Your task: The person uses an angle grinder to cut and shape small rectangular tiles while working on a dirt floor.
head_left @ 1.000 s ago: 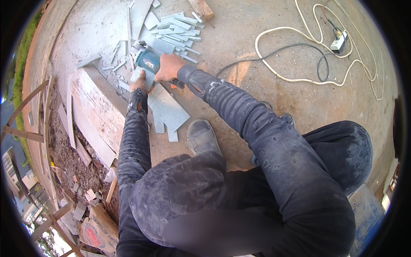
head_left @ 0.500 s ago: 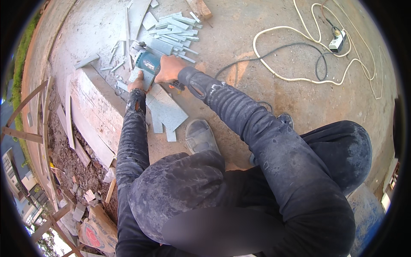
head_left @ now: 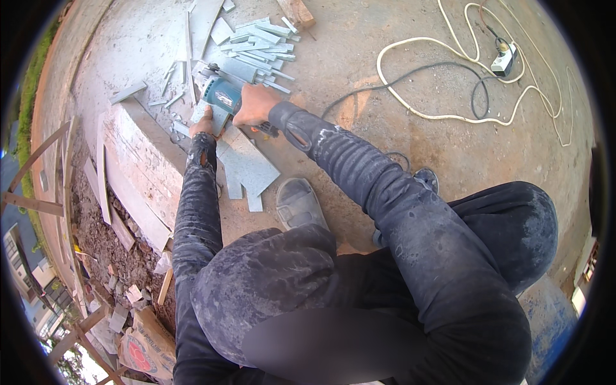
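Note:
My right hand (head_left: pixel 255 104) is closed round the rear of a teal handheld power cutter (head_left: pixel 221 95), whose metal front end (head_left: pixel 204 70) points away from me. Close against the tool, my left hand (head_left: pixel 203 123) pinches a grey-green stone tile piece (head_left: pixel 219 118), thumb on top. The cutter's body lies just over that piece; its blade cannot be made out. Larger cut tiles (head_left: pixel 247 163) rest on the ground just nearer to me, beside my sandalled foot (head_left: pixel 299 204).
Beyond the cutter lies a heap of narrow tile strips (head_left: pixel 260 48), with a wooden block (head_left: pixel 297 11) behind it. A dusty concrete ledge (head_left: pixel 144 154) runs along the left. Pale cable (head_left: pixel 410 106) loops to a power socket block (head_left: pixel 504 59) at right. A paper sack (head_left: pixel 147 343) lies lower left.
Almost nothing differs. The whole view has shifted slightly, while both hands, the cutter and the tile piece keep their places together.

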The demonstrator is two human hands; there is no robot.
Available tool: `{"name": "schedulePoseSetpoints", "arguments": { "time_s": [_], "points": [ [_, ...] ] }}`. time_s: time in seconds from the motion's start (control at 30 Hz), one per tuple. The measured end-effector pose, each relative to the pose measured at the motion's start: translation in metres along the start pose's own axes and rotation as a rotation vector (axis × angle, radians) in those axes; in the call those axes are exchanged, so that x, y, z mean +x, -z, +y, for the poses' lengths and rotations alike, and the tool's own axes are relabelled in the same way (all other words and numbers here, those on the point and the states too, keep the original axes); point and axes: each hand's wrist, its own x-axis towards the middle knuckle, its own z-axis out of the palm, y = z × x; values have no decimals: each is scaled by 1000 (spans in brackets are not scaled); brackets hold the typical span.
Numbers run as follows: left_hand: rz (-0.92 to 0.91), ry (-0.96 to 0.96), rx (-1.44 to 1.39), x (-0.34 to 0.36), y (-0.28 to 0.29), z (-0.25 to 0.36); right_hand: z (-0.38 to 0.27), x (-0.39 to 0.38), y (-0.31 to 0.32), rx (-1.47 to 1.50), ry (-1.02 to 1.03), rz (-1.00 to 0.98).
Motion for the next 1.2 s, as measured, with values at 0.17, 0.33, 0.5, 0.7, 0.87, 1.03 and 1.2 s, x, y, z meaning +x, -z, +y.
{"name": "schedulePoseSetpoints", "arguments": {
  "time_s": [0.17, 0.33, 0.5, 0.7, 0.87, 1.03, 1.2],
  "points": [
    [-20, 9, -1, -2, 0, 1, 5, 0, 0, 35, -16, -81],
    [-26, 32, 27, 8, 3, 0, 3, -7, 5, 25, 0, -69],
    [-2, 19, 47, 17, 1, -4, 6, -8, 5, 22, 3, -71],
    [-15, -29, 15, 33, 4, -11, 7, -13, 7, 32, -2, -77],
    [-5, -39, -26, 37, 4, -13, 7, -15, 10, 22, -11, -114],
    [4, -36, -18, 29, 2, -10, 9, -20, 12, 19, -33, -118],
    [17, -13, 9, 25, 1, -8, 9, -24, 15, -4, -46, -128]
  ]
}}
